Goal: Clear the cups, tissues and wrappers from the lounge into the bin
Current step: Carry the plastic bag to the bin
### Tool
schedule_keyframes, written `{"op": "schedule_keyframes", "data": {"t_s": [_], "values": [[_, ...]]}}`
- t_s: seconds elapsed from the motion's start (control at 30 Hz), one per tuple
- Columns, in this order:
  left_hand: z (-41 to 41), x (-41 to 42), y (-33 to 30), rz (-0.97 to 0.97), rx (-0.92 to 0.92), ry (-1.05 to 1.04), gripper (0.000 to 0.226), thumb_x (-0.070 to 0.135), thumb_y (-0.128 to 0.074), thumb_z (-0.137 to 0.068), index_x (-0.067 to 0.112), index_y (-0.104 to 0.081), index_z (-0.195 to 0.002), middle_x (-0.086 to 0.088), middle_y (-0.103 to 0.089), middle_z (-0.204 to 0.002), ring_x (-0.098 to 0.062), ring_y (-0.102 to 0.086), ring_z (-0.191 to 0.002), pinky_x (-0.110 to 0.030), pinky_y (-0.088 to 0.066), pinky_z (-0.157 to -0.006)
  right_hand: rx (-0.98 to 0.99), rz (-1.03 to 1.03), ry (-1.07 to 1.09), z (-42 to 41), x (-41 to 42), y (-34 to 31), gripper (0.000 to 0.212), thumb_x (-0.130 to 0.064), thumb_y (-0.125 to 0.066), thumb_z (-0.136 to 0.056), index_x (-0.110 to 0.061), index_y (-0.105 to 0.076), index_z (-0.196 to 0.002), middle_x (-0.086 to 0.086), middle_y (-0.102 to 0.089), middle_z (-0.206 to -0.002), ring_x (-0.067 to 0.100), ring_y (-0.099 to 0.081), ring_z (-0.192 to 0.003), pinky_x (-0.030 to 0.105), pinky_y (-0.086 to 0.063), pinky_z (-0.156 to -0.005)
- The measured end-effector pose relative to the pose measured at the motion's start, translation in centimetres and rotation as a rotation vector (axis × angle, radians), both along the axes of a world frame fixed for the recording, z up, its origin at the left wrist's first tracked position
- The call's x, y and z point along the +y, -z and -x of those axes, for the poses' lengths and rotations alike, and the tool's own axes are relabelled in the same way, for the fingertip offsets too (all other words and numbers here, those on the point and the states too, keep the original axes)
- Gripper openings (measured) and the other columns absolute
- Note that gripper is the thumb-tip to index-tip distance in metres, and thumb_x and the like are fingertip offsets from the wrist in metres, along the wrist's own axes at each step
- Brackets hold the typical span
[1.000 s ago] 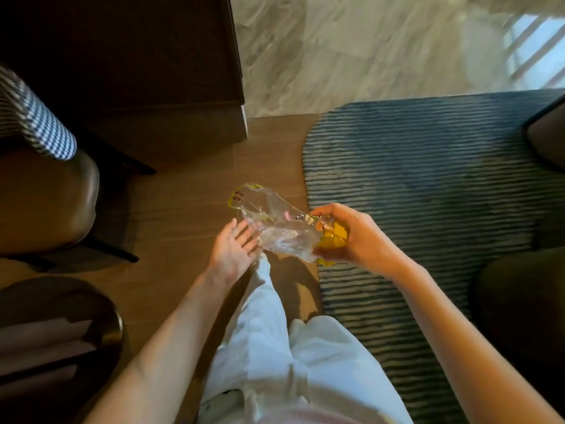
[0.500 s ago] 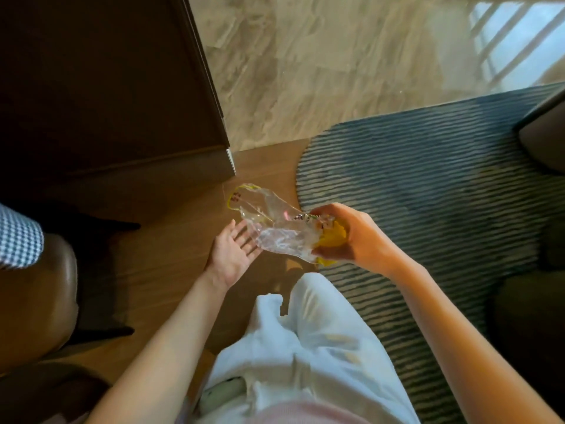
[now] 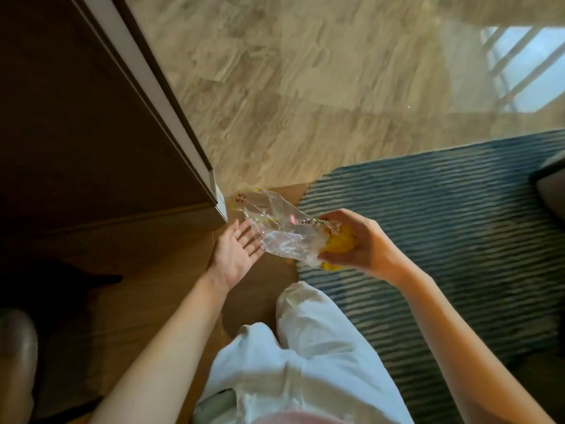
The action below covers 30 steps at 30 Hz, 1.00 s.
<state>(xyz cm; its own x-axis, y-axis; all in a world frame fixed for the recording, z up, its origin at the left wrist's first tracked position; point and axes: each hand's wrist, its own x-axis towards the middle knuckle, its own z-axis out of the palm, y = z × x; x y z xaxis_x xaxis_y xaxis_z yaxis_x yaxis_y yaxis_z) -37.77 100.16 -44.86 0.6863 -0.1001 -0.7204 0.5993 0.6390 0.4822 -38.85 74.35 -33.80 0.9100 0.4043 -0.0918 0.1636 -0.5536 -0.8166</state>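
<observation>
The right hand grips one end of a clear wrapper, fingers and thumb curled round the bunched yellow part of it. The wrapper is held in the air above the floor, in front of the person's legs, and its free end reaches out to the left and away from the body, with a yellow edge and small print at the far tip. The plastic is crumpled and see-through.

The left hand lies palm up with its fingers straight and slightly spread, holding nothing. Its fingertips are under the wrapper's lower edge; whether they touch it cannot be told.

Below the hands are the person's legs in white trousers, one knee forward. Under the left arm the floor is brown wood. To the right lies a blue striped rug, its edge just under the right hand. Beyond the wood and the rug the floor is pale stone tile, with a bright reflected patch at the upper right. A dark cabinet with a pale edge strip fills the upper left, its corner just beside the wrapper's far tip. A dark rounded seat shows at the lower left edge.
</observation>
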Motion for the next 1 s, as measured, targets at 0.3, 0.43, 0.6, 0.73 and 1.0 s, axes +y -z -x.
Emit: {"op": "schedule_keyframes", "data": {"t_s": [0.3, 0.43, 0.6, 0.73, 1.0], "values": [[-14.3, -5.3, -0.5, 0.008, -0.014, 0.016, 0.040, 0.040, -0.042, -0.097, 0.015, -0.053, -0.126, -0.011, -0.056, -0.130, -0.029, -0.054, -0.120, -0.041, -0.048, -0.087, 0.006, -0.029, 0.032, -14.6, -5.7, -1.1, 0.056, -0.024, -0.086, -0.067, -0.033, -0.057, -0.115, -0.012, -0.062, -0.106, 0.009, -0.060, -0.096, 0.038, -0.052, -0.084], [-21.1, -6.8, 0.2, 0.027, 0.001, 0.062, 0.042, 0.041, -0.041, -0.097, 0.014, -0.051, -0.127, -0.012, -0.055, -0.131, -0.029, -0.054, -0.119, -0.042, -0.047, -0.090, 0.040, -0.015, 0.074, -21.0, -7.1, -0.2, 0.057, -0.028, -0.085, -0.066, -0.029, -0.059, -0.117, -0.011, -0.063, -0.107, 0.005, -0.060, -0.096, 0.035, -0.052, -0.085], [-31.6, -7.7, 0.5, 0.047, -0.007, 0.092, 0.044, 0.039, -0.039, -0.098, 0.014, -0.045, -0.134, -0.012, -0.053, -0.134, -0.029, -0.052, -0.120, -0.042, -0.045, -0.091, 0.046, -0.014, 0.110, -30.1, -7.4, 0.4, 0.054, -0.028, -0.085, -0.067, -0.033, -0.058, -0.114, -0.018, -0.061, -0.103, 0.000, -0.058, -0.094, 0.027, -0.051, -0.081], [-40.6, -8.7, -0.4, 0.050, 0.007, 0.125, 0.042, 0.037, -0.039, -0.098, 0.015, -0.046, -0.133, -0.011, -0.053, -0.132, -0.028, -0.050, -0.121, -0.042, -0.043, -0.092, 0.041, -0.026, 0.162, -37.3, -7.6, 0.0, 0.053, -0.024, -0.085, -0.067, -0.037, -0.056, -0.110, -0.021, -0.060, -0.101, -0.004, -0.056, -0.094, 0.024, -0.050, -0.082], [-54.5, -12.6, -0.6, -0.006, 0.038, 0.246, 0.032, 0.037, -0.042, -0.097, 0.016, -0.052, -0.119, -0.010, -0.059, -0.122, -0.025, -0.058, -0.109, -0.039, -0.047, -0.082, 0.060, -0.066, 0.286, -48.2, -11.1, 0.4, 0.054, -0.022, -0.084, -0.067, -0.031, -0.059, -0.114, -0.014, -0.062, -0.102, 0.003, -0.058, -0.093, 0.029, -0.051, -0.081]]}}
